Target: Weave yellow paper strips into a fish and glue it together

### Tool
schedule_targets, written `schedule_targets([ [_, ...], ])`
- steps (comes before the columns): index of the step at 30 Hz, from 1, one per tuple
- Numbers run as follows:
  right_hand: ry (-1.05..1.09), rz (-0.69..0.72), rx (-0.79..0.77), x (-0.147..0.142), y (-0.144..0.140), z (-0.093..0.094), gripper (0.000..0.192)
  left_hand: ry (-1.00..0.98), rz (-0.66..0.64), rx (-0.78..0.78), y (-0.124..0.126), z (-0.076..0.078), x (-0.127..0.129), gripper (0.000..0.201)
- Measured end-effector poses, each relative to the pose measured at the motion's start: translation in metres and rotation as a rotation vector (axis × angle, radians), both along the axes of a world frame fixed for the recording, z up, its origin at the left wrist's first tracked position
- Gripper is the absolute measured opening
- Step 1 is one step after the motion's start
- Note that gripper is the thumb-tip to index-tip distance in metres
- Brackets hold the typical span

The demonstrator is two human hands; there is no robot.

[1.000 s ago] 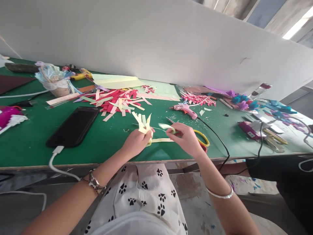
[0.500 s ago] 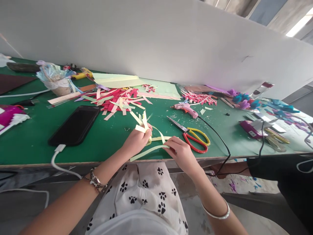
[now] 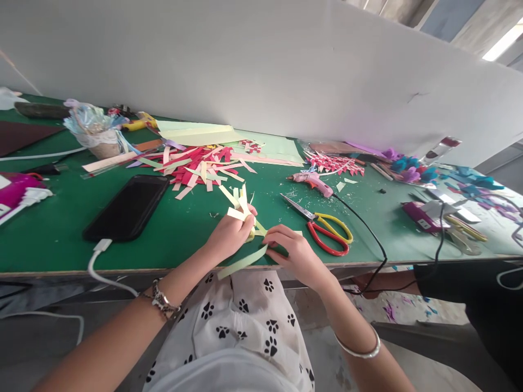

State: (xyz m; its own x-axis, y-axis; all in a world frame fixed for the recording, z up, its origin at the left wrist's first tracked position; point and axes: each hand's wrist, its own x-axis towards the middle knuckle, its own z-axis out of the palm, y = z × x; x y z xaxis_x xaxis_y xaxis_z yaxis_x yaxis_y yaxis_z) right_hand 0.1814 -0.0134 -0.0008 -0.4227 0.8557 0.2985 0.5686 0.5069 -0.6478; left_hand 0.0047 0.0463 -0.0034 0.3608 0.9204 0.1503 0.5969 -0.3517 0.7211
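Near the front edge of the green table, my left hand is closed around a bundle of pale yellow paper strips, whose ends fan out above the thumb. To its right, my right hand pinches a pale green paper strip between thumb and fingertips. The strip's free end hangs down and left over the table edge. Another strip runs between the two hands, and a bit of pale paper shows behind my right fingers. Scissors with one red and one yellow handle lie just right of my right hand.
Beyond my hands lies a heap of red, pink and cream paper strips. A pink glue gun with a black cord rests behind the scissors. At left are a phone on a white cable and a wrapped pot. Another person's leg is at right.
My right hand has moved left, closer to my left hand, carrying the strip end. The strip's loop between the hands has tightened. My left hand keeps its hold on the bundle.
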Motion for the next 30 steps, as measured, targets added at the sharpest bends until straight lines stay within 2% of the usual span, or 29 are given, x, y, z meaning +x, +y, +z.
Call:
schedule_targets([
  [4,0.152,-0.079,-0.006,0.0005,0.0,-0.0013,0.006,-0.03,-0.022,-0.024,-0.0003,0.002,-0.0003,0.024],
  [8,0.105,-0.198,-0.01,0.0014,-0.0003,-0.0048,0.007,-0.034,-0.012,-0.052,-0.0008,0.0021,-0.0006,0.025],
  [14,0.037,-0.025,0.014,0.001,0.0015,-0.0081,0.014,-0.035,-0.012,-0.013,-0.0007,-0.0001,-0.0005,0.025],
  [22,0.035,0.052,-0.011,0.0008,0.007,-0.0046,0.013,0.0,-0.065,-0.021,0.0006,0.0,-0.0016,0.026],
  [27,0.01,0.025,0.106,-0.0002,0.0068,-0.0048,0.012,-0.007,-0.166,-0.018,0.001,0.0038,-0.0019,0.029],
  [30,-0.041,-0.018,0.172,0.0005,0.0048,-0.0076,0.017,0.034,-0.165,-0.061,0.0007,0.0057,-0.0029,0.03],
])
